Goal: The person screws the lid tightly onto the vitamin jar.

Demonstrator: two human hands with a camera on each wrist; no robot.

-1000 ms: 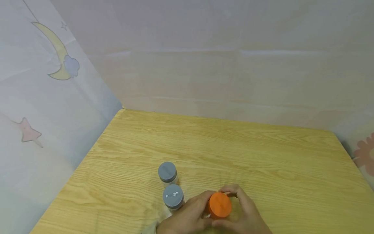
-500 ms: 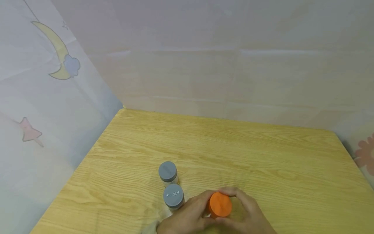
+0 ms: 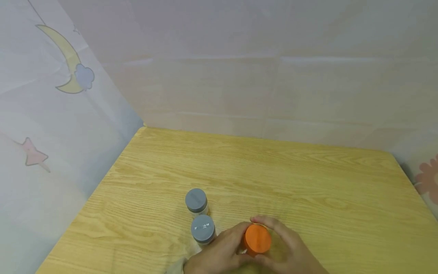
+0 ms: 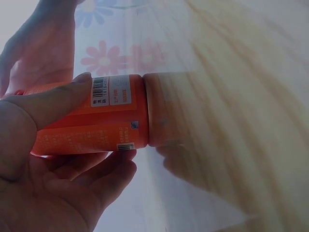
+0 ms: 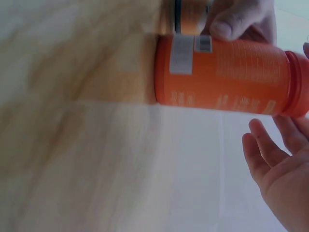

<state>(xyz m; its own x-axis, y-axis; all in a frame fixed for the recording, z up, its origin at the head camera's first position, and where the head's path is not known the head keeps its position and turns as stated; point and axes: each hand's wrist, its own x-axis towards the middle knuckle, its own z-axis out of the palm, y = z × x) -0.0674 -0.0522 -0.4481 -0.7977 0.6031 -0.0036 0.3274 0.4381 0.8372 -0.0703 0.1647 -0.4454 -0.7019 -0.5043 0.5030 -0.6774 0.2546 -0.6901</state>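
An orange bottle (image 4: pixel 77 121) with printed labels and a matching orange lid (image 3: pixel 258 239) stands upright on the table. My left hand (image 3: pixel 220 249) grips its body, the thumb lying along the label in the left wrist view. My right hand (image 3: pixel 291 247) is curled about the lid, its index finger over the far side and its thumb at the near side. In the right wrist view the bottle's labelled side (image 5: pixel 222 72) faces the camera, and the other fingers of the right hand stay loose beside it. Most of the lid is cut off there.
Two jars with grey lids stand left of the hands, a nearer jar (image 3: pixel 203 229) and a farther jar (image 3: pixel 196 201). The wooden table (image 3: pixel 308 190) meets a pale cloth backdrop (image 3: pixel 222 87) at the back and on the left.
The right index finger has shifted left around the far side of the lid, with the thumb moving slightly too. The left hand, bottle and grey-lidded jars stay in place.
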